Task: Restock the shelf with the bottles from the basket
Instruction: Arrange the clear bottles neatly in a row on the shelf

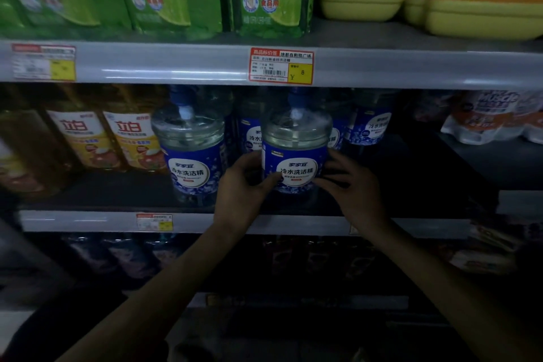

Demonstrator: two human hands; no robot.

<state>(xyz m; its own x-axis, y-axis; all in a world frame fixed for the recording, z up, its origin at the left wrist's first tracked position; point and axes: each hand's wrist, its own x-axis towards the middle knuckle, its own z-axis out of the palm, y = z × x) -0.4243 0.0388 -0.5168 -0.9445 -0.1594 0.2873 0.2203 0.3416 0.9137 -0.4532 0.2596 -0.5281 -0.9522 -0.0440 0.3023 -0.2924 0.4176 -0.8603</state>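
Dim shelf (88,220), hands (239,185) (351,188) gripping 冷水洗洁精 bottle (295,153)

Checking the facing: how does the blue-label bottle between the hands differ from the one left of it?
The right bottle is gripped by the left hand and right hand; the left bottle stands untouched. The left bottle stands beside amber bottles; the right bottle doesn't. Both upright, same blue label.

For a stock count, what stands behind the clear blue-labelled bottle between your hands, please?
More clear blue-labelled bottles show behind it; the front bottle covers whatever stands directly behind.
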